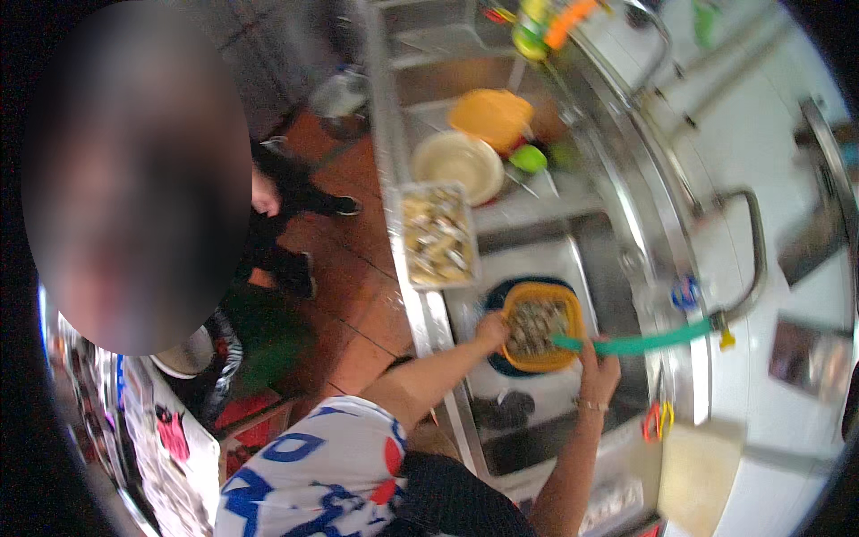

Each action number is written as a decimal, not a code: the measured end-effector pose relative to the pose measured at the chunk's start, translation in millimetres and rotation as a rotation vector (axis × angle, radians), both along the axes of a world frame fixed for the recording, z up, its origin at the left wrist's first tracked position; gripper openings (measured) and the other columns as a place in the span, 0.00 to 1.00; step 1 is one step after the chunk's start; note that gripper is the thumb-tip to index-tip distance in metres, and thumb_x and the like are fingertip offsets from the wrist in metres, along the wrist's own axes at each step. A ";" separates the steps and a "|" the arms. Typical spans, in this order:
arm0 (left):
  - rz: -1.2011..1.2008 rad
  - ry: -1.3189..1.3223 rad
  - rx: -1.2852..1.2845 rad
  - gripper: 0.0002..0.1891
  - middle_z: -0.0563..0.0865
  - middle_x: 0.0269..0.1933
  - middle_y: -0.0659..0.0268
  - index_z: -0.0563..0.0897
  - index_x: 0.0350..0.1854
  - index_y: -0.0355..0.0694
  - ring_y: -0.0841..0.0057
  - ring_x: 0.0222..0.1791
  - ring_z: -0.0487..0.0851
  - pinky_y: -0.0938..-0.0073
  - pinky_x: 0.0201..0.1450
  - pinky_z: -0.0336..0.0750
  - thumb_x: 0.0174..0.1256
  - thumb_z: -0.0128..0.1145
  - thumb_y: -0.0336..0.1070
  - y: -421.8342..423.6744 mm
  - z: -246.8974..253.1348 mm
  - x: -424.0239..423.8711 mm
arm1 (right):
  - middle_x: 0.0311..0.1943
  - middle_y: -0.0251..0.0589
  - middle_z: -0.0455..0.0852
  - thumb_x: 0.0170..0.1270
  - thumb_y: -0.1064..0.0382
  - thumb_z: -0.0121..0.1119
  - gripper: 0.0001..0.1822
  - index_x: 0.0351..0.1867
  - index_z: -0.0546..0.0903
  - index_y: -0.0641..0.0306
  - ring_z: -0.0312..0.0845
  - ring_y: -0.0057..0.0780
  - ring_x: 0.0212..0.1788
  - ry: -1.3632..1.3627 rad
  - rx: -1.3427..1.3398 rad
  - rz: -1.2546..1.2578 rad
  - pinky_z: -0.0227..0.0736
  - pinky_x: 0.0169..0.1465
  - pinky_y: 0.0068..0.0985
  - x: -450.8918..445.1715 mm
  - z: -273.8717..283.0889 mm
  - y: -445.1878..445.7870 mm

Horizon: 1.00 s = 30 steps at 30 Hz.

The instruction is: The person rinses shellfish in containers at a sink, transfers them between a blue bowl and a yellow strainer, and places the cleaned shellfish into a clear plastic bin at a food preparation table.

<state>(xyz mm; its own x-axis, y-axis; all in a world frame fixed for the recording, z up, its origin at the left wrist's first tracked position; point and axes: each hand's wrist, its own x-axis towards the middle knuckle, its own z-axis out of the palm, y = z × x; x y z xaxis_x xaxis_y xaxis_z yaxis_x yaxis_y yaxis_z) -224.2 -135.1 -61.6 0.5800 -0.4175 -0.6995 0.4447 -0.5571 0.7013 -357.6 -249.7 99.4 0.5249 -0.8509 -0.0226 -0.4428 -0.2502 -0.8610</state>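
My left hand [493, 330] grips the near-left rim of a yellow plastic basket [576, 305]. Small greyish pieces of food [533, 325], too blurred to name, lie inside it. Beneath the basket is a dark blue basin [500, 362], set in a stainless steel sink [480, 403]. In my right hand [598, 369] is the end part of a green hose [644, 344], its mouth over the basket's contents. The hose runs from a curved metal faucet [757, 255]. Whether water flows cannot be made out.
A clear tray of pale shellfish-like pieces [439, 235] rests on the sink's edge. Beyond stand a cream bowl [456, 164], an orange basket [493, 117] and a green ladle [529, 158]. Scissors [658, 419] and a cutting board [701, 470] are at right. Another person [295, 181] is at left.
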 end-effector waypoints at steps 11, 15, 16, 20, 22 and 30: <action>-0.134 -0.189 0.003 0.14 0.84 0.30 0.53 0.80 0.42 0.40 0.62 0.24 0.84 0.65 0.33 0.78 0.52 0.50 0.32 12.2 4.0 -9.9 | 0.31 0.34 0.76 0.60 0.62 0.57 0.11 0.39 0.77 0.68 0.72 0.18 0.32 -0.089 -0.071 0.007 0.71 0.31 0.17 -6.2 -21.5 -9.1; -0.137 0.014 -0.057 0.10 0.84 0.27 0.56 0.80 0.35 0.37 0.65 0.20 0.83 0.65 0.32 0.78 0.52 0.51 0.31 8.4 -2.8 -2.3 | 0.32 0.35 0.78 0.59 0.62 0.58 0.12 0.41 0.78 0.68 0.73 0.21 0.35 0.035 -0.083 -0.083 0.72 0.37 0.22 -3.9 2.3 -3.8; -0.136 -0.202 -0.052 0.11 0.84 0.26 0.57 0.81 0.38 0.38 0.66 0.21 0.84 0.66 0.30 0.78 0.51 0.50 0.29 14.8 -15.4 -0.1 | 0.32 0.37 0.79 0.58 0.62 0.59 0.13 0.41 0.78 0.68 0.75 0.22 0.35 0.061 -0.135 -0.116 0.72 0.39 0.23 -2.4 1.7 -3.6; 0.045 0.102 -0.278 0.18 0.84 0.34 0.60 0.75 0.49 0.40 0.71 0.23 0.84 0.75 0.20 0.81 0.55 0.48 0.23 15.5 12.7 4.1 | 0.33 0.49 0.83 0.56 0.59 0.61 0.12 0.37 0.81 0.64 0.81 0.36 0.37 0.110 -0.144 -0.144 0.74 0.38 0.29 9.3 9.7 4.4; -0.055 0.161 -0.245 0.12 0.82 0.31 0.62 0.74 0.45 0.38 0.75 0.21 0.82 0.76 0.13 0.76 0.57 0.49 0.24 9.3 34.8 1.4 | 0.31 0.48 0.83 0.55 0.58 0.61 0.12 0.37 0.81 0.62 0.81 0.38 0.35 0.041 -0.117 -0.099 0.73 0.37 0.30 14.5 6.0 6.5; -0.018 0.074 -0.203 0.17 0.82 0.34 0.60 0.75 0.48 0.37 0.73 0.26 0.84 0.76 0.19 0.80 0.54 0.46 0.22 0.7 64.5 14.3 | 0.29 0.44 0.82 0.54 0.59 0.61 0.12 0.37 0.79 0.63 0.80 0.35 0.32 0.071 -0.050 -0.119 0.73 0.37 0.29 -4.5 11.1 4.3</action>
<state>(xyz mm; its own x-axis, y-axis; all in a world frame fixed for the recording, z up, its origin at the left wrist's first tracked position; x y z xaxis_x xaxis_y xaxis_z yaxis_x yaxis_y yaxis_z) -209.9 -134.4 2.9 0.5216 -0.5638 -0.6404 0.4905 -0.4159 0.7658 -362.1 -245.4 110.4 0.4192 -0.9078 -0.0125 -0.5314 -0.2342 -0.8141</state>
